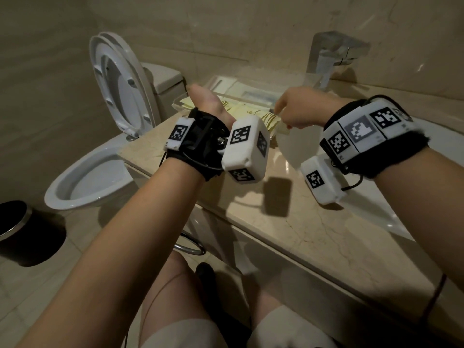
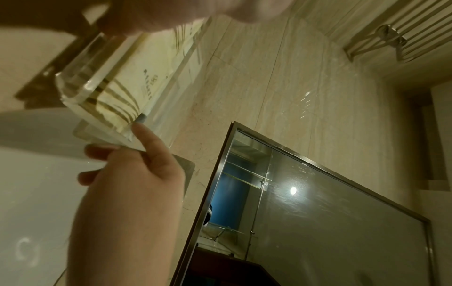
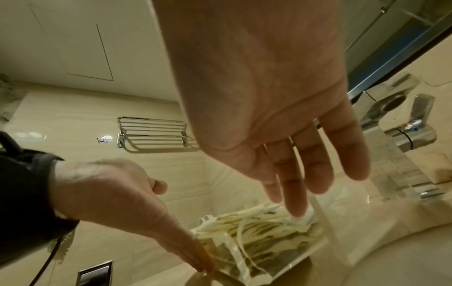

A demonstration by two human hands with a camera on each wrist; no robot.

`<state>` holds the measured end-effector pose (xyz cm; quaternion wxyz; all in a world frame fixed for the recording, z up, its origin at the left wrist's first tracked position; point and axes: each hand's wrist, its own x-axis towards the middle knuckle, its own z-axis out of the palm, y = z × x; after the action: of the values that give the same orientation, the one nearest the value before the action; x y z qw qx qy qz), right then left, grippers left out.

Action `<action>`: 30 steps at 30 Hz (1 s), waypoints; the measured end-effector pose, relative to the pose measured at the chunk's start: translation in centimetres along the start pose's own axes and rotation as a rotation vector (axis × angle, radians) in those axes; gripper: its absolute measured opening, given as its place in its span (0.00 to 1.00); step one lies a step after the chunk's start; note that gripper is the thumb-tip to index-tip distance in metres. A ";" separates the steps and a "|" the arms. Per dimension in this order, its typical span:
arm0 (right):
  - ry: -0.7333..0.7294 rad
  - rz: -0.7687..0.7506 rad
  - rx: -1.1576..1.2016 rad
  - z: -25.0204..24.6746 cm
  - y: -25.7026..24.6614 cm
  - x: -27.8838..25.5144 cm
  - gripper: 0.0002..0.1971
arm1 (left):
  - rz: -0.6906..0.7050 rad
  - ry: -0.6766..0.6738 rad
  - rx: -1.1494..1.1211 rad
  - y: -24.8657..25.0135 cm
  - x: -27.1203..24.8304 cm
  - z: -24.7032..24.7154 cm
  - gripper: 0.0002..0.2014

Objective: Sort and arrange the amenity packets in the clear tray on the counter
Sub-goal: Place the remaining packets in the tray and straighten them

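The clear tray [image 1: 180, 103] is sitting at the counter's [image 1: 251, 209] far left corner in the middle of the head view, toilet [image 1: 100, 177] just beyond the edge. My left hand [image 1: 208, 101] is laying straight, closed fingers along its left wall. My right hand [image 3: 281, 120] is reaching straight fingers [image 3: 297, 193] down onto the yellow amenity packets [image 3: 266, 230] inside, pressing their top edges.

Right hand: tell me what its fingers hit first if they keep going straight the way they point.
The right hand points its straight fingers down at the yellow packets in the clear tray. They would probably meet the packets first; one fingertip already looks nearly on them.
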<state>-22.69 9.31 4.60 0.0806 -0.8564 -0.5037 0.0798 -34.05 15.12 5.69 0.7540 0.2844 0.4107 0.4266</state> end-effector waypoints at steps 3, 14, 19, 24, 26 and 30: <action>0.113 -0.034 0.056 -0.2 0.3 0.2 0.17 | 0.000 -0.028 -0.024 -0.2 -0.1 0.3 0.28; 0.025 -0.262 -0.020 0.3 0.1 1.1 0.17 | -0.042 -0.048 -0.039 -0.5 0.3 1.1 0.29; 0.016 -0.247 -0.028 0.3 0.2 1.6 0.18 | -0.060 -0.071 -0.088 -0.6 0.8 1.4 0.29; 0.011 -0.214 -0.046 0.4 0.5 2.0 0.18 | -0.081 -0.082 -0.129 -1.1 1.6 2.0 0.30; 0.012 -0.208 -0.046 0.4 0.7 2.0 0.19 | -0.116 -0.113 -0.166 -1.3 2.1 2.1 0.32; 0.031 -0.214 -0.053 0.3 0.9 1.7 0.19 | -0.164 -0.186 -0.212 -1.8 3.6 2.3 0.35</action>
<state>-21.18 10.34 4.03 0.0737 -0.8008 -0.5927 0.0443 -30.26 17.24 4.12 0.8468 0.2070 0.3135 0.3765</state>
